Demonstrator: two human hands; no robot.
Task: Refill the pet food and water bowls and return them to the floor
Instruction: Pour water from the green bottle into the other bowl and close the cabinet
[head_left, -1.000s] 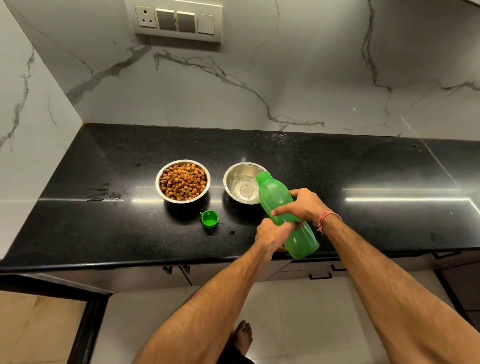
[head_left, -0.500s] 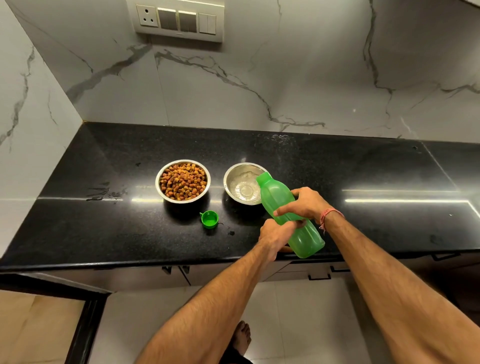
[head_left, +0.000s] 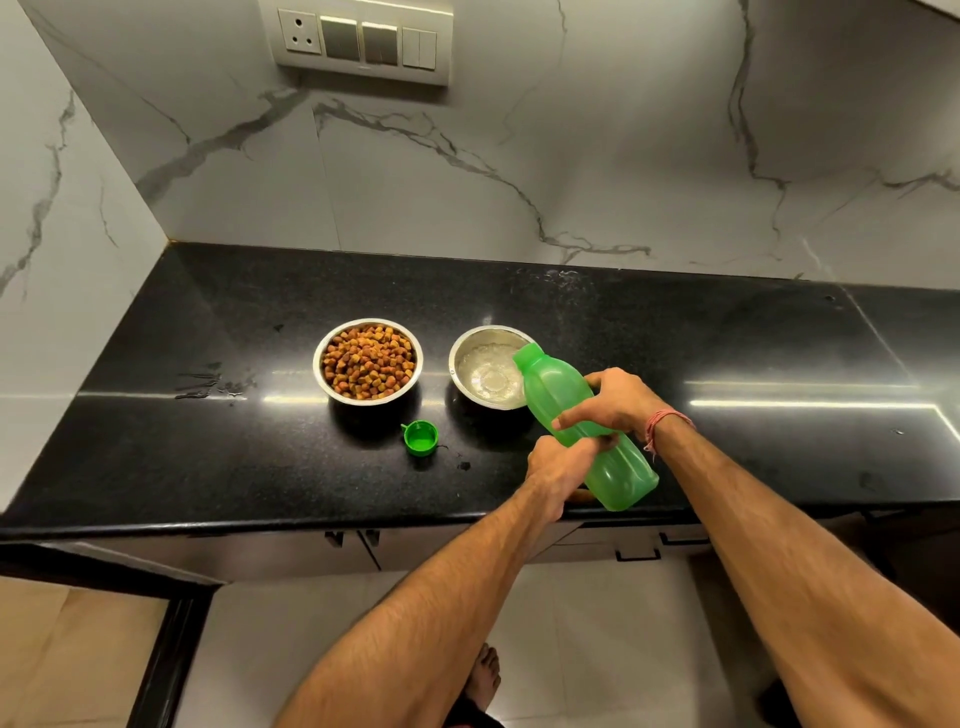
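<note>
Bottle in both hands' grip, tilted, mouth toward water bowl.

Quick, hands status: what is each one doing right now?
Left hand: grips the green bottle near its lower half.
Right hand: grips the bottle's middle, tilting its mouth over the water bowl.

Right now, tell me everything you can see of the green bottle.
The green bottle looks like translucent plastic with ribbed sides. It is uncapped and tilted, mouth over the steel water bowl, base toward the counter's front edge. The right hand grips its middle from above; the left hand holds it lower down. Its green cap lies open side up on the counter.
</note>
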